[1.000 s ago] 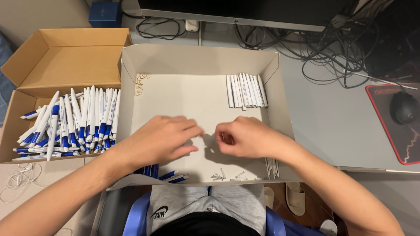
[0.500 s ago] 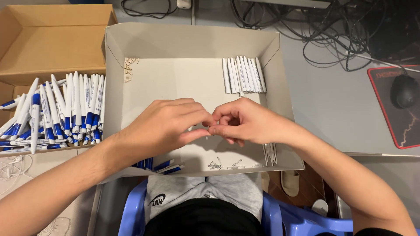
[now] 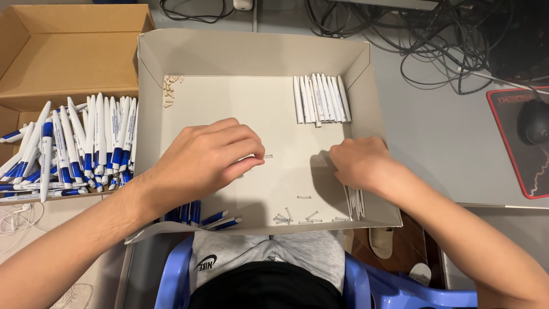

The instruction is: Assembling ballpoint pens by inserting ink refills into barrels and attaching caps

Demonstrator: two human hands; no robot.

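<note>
Tiny metal spring (image 3: 267, 155) on the floor of a shallow grey cardboard tray (image 3: 251, 54), just off curled left hand (image 3: 209, 157) fingertips. Right hand (image 3: 359, 162) curled near thin white refills (image 3: 355, 201); grip impossible to tell. White barrels (image 3: 320, 98) beyond.

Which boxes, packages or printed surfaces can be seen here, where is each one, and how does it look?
Grey-white cardboard tray: centre, under both hands; shallow, open, rectangular, holding white barrels and small springs.
Brown cardboard box: upper left; open, rectangular, with white and blue pens at its near end.
Mouse pad: right edge; black with red border and a pale printed figure, under a dark mouse.
No screen or sign is in view.
</note>
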